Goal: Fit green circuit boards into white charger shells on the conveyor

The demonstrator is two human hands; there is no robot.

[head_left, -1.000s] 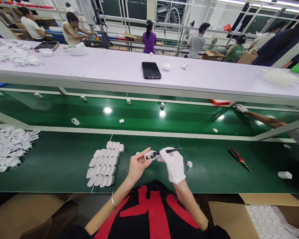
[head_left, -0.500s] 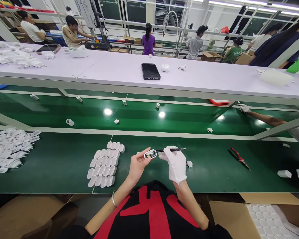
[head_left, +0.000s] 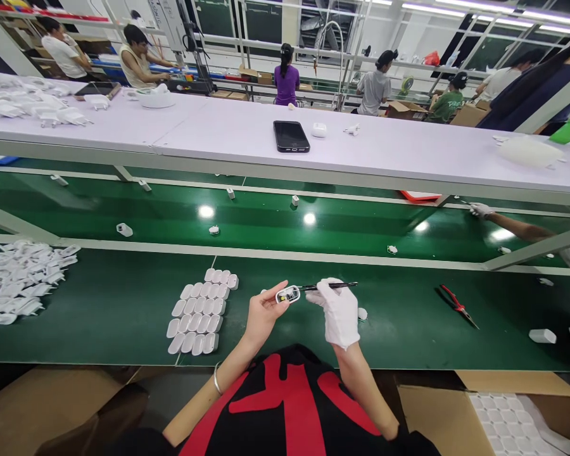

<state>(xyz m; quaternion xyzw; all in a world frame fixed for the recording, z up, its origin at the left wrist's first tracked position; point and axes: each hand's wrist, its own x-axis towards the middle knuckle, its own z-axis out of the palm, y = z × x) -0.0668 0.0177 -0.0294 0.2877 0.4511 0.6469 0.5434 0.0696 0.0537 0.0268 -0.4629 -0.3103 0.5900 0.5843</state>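
Note:
My bare left hand (head_left: 262, 316) pinches a small white charger housing (head_left: 287, 294), its open side facing up with a circuit board showing inside. In my right hand (head_left: 338, 313), which wears a white glove, is a pair of slim black tweezers (head_left: 344, 285). Their tip points left and lies close to the housing's right end; whether it touches cannot be made out. Just right of the glove a small round white part (head_left: 362, 313) lies on the green bench, partly covered. Rows of white housings (head_left: 197, 315) stand left of my hands.
White plug parts (head_left: 23, 278) are heaped at far left. Red-handled pliers (head_left: 456, 304) and a white housing (head_left: 542, 335) lie to the right. Beyond runs a green conveyor (head_left: 261, 221) carrying small parts, under a shelf with a phone (head_left: 291, 136). A co-worker's gloved hand (head_left: 482, 210) reaches in at right.
The parts on the conveyor have shifted left. My right hand and the tweezers have drawn slightly right, while my left hand stays nearly still. The co-worker's gloved hand has moved right.

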